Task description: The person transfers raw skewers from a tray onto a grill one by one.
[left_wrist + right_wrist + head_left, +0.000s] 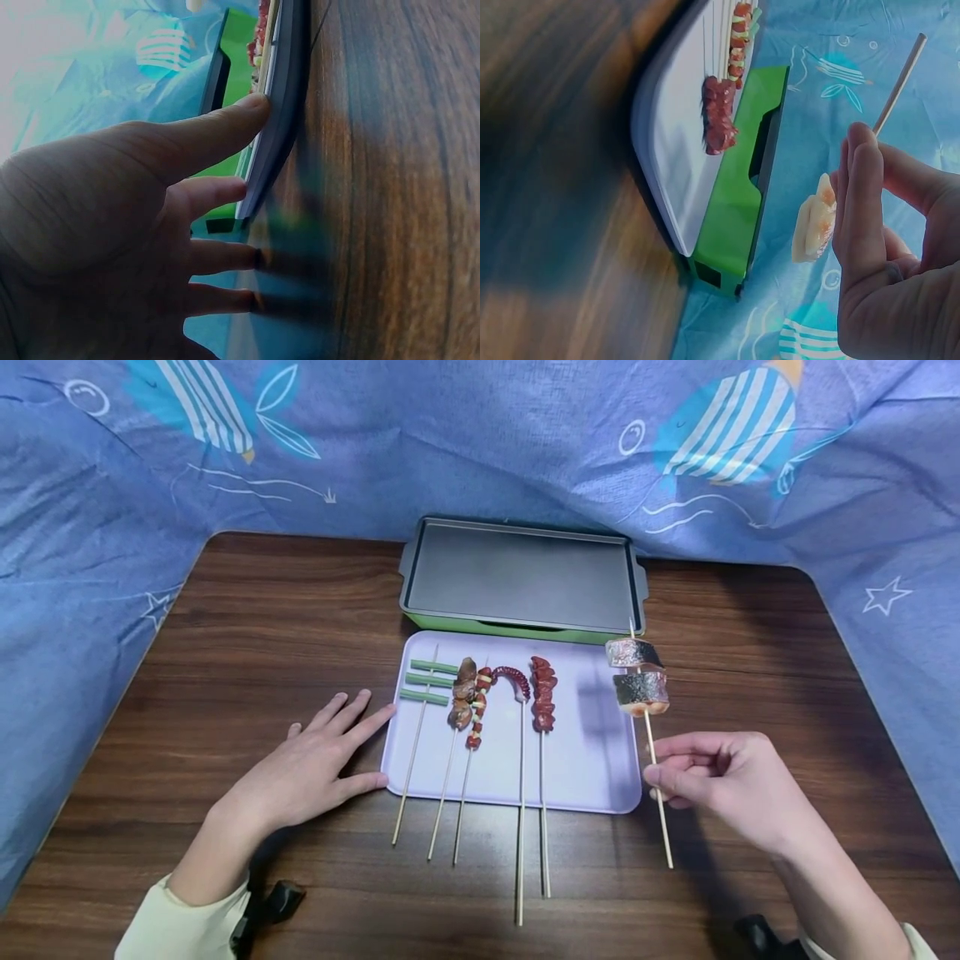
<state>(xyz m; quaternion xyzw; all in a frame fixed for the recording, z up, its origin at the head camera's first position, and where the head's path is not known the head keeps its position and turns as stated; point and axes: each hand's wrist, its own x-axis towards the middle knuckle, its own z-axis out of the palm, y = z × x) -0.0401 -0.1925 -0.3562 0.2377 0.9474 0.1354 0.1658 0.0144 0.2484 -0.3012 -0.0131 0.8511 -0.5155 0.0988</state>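
Observation:
My right hand [723, 781] pinches the stick of a fish skewer [640, 689], raised over the right edge of a pale purple tray [592, 768]. Two dark-skinned fish pieces sit near its tip. At the tray's left edge, my left hand [303, 768] has its fingers spread, the thumb and index finger touching the rim. On the tray lie a green vegetable skewer [429, 683], a brown meat skewer [462, 693], a red-and-yellow skewer [477, 706], a tentacle skewer [516, 681] and a red meat skewer [543, 693]. Their sticks stick out over the near edge.
Behind the tray stands a green grill with a flat dark plate [525, 572]. A brown wooden table [285, 602] carries everything. Blue cloth with fish prints [465, 443] hangs around the far side and both flanks.

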